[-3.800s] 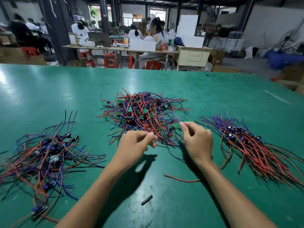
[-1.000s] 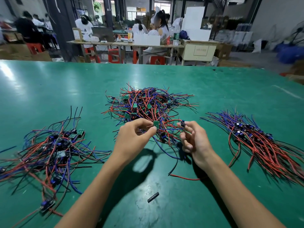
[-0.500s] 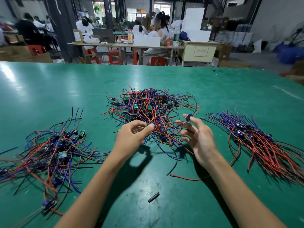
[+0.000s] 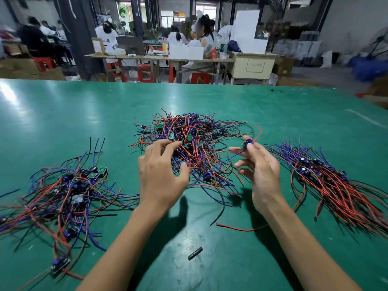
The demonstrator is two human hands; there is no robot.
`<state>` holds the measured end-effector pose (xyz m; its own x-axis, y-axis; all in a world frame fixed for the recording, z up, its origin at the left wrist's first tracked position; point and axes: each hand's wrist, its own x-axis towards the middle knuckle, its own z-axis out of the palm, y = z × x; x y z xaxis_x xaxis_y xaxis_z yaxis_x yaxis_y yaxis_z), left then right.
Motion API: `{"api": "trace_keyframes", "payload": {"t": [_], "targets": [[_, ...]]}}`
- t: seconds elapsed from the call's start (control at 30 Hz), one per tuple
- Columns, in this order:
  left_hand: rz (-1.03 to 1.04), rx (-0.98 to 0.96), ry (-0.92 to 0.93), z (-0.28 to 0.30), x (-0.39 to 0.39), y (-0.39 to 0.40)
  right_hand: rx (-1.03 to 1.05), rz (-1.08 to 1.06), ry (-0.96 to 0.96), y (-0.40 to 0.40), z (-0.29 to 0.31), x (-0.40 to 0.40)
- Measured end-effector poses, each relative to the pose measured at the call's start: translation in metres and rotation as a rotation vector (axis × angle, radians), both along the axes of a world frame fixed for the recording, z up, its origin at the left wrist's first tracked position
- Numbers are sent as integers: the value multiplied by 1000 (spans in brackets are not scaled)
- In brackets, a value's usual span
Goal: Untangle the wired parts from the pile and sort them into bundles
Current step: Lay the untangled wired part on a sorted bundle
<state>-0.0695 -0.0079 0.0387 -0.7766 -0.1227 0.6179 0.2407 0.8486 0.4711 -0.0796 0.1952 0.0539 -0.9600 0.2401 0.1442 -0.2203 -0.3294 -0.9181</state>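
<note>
the tangled wire pile (image 4: pixel 195 143) is lying mid-table at twelve o'clock, its near edge under the left hand (image 4: pixel 161 177), whose fingers are hovering spread and holding nothing. the right hand (image 4: pixel 262 173) is pinching a small blue wired part (image 4: pixel 248 142) at one o'clock, beside the combed bundle (image 4: pixel 336 185) at three o'clock; a looser bundle (image 4: pixel 67 190) is sprawling at nine o'clock on the green table (image 4: pixel 84 114).

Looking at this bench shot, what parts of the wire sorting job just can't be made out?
All head view:
- Left bundle: its wires run off the left edge.
- Right bundle: cut by the right edge.
- Middle pile: near side hidden behind the left hand.
- Part pinched by the right hand: blurred, too small to identify.
- Label on the beige cabinet: unreadable.
</note>
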Motion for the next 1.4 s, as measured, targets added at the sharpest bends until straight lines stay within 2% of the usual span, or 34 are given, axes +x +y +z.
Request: {"api": "trace_keyframes", "payload": {"t": [0.07,0.13,0.23,0.37,0.43,0.5,0.67,0.73,0.87,0.9,0.93,1.03,1.07,1.23,1.4], "targets": [[-126,-90,26,2,1,-1,-71,97,-31,-4,-1,2],[-273,-120,-58,0,1,-4,-122,202,-68,-5,-3,3],[-557,211,-230,1,2,-2,-97,279,-124,-4,-7,3],[-748,498,-394,11,2,-2,-25,259,-138,-7,-9,2],[-814,556,-494,15,1,-9,10,209,-146,-7,-8,1],[-795,576,-516,18,0,-16,17,178,-161,-7,-8,1],[-752,647,-340,20,1,-21,10,123,-167,-7,-8,1],[-785,701,-324,22,-2,-30,38,142,-194,-6,-7,1],[-1173,974,-659,29,-1,-58,-114,368,-249,3,-3,3],[-1184,1020,-703,31,-2,-61,-127,416,-247,5,-3,4],[-1097,1009,-715,32,-4,-60,-108,453,-241,6,-3,4],[-604,692,-613,28,-9,-40,5,559,-216,4,-5,5],[-549,628,-599,27,-6,-29,45,596,-204,3,-6,5],[-802,814,-764,14,11,4,291,634,-136,-5,-13,6],[-829,909,-765,12,11,-1,328,501,-118,-4,-16,1]]}}
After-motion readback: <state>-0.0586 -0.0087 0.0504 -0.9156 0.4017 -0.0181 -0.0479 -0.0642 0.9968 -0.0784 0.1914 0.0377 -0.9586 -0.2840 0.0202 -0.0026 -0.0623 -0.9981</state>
